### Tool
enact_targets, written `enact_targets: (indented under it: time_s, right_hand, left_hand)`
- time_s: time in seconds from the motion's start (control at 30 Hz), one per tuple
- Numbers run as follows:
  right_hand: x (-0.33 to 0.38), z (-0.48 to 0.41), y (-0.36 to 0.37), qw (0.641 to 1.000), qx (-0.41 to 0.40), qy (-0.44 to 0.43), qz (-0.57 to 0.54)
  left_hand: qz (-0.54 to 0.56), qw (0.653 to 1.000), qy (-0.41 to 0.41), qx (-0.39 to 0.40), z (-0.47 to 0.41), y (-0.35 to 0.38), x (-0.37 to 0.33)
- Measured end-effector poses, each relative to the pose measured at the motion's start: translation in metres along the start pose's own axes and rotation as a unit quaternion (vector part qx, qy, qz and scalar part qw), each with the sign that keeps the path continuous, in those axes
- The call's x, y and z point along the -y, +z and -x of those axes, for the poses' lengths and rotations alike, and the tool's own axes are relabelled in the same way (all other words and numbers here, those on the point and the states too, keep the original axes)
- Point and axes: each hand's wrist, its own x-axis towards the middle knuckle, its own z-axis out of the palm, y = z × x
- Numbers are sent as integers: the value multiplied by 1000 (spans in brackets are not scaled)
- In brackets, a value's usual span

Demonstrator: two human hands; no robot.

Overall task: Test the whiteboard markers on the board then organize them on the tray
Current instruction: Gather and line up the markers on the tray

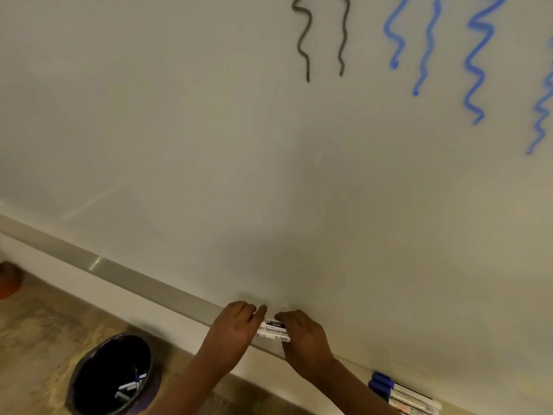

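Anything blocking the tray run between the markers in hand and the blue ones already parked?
Nothing visible. Both hands, left and right, hold the markers at the tray; the ledge toward the blue-capped markers looks bare.

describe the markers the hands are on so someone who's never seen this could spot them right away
Follow the metal tray along the bottom edge of the whiteboard to where the left hand and right hand meet. Between them lie white-barrelled markers with black label print. Unlike the blue-capped markers farther right on the tray, these are being held.
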Motion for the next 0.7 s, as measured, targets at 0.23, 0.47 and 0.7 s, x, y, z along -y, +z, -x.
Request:
enact_targets:
  time_s: [0.23,0.47,0.7]
  right_hand:
    - [20,-17,12,1000,7,21,-5]
    - [39,-22,23,996,59,29,-54]
    - [50,-15,26,994,63,30,-81]
  left_hand:
    - [10,1000,18,-18,18,-11,43]
    - [17,994,73,-83,20,-12,73]
    - [31,987,136,-76,29,-9,94]
